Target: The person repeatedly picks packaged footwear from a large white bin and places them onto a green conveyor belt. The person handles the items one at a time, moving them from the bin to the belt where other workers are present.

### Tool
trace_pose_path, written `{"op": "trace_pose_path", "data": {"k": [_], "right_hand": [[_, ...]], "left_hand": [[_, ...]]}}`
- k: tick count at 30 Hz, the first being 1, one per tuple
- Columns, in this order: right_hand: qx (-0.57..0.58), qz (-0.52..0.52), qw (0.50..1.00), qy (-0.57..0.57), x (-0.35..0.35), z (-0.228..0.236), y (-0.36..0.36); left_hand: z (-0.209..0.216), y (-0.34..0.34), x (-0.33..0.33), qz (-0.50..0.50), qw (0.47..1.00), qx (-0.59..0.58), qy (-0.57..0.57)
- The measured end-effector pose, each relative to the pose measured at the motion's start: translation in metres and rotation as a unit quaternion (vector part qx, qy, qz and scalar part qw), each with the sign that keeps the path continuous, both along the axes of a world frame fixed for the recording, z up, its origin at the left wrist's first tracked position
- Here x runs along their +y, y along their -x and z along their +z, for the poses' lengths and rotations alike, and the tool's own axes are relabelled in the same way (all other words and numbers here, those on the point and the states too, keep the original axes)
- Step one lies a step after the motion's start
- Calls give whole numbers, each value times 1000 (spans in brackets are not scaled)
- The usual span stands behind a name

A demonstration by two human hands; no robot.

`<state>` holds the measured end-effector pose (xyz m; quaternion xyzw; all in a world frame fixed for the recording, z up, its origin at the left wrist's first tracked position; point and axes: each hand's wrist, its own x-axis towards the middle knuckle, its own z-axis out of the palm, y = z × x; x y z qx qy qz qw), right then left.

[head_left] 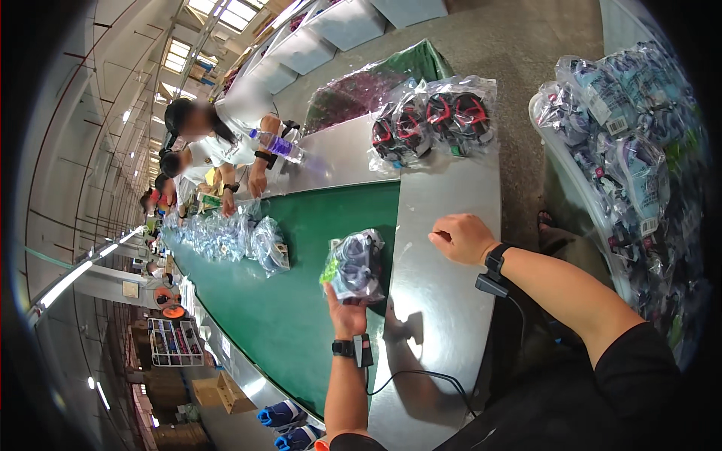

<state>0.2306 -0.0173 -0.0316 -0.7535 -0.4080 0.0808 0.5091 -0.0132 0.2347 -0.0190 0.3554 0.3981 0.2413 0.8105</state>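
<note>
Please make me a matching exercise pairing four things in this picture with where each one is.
Things:
1. left hand
2. right hand
3. water bottle
4. red and black bagged shoes

Places:
A. fist resting on the metal table
B. at the table's far end
C. holding a bagged shoe at the green belt edge
D. by the co-worker's arm

Pairs: 1-C, 2-A, 3-D, 4-B
</note>
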Motion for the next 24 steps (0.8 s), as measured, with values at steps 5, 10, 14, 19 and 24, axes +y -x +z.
{"op": "trace_pose_path", "data": {"k": [5, 10, 14, 19, 24], "right_hand": [[-1, 4, 1000, 10, -1, 0, -1], [-2, 6, 1000, 23, -1, -3, -1], [-9, 4, 1000, 0, -1, -3, -1], [39, 7, 999, -12, 1, -11, -6], [491, 234, 839, 31, -9, -10, -27]], "left_hand": [[-20, -21, -9, 72, 984, 20, -165], [-20, -17, -9, 79, 989, 8, -127], [4, 2, -30, -42, 996, -75, -21], [36, 23, -91, -55, 997, -62, 11], [61, 28, -159, -145, 989, 20, -4]]}}
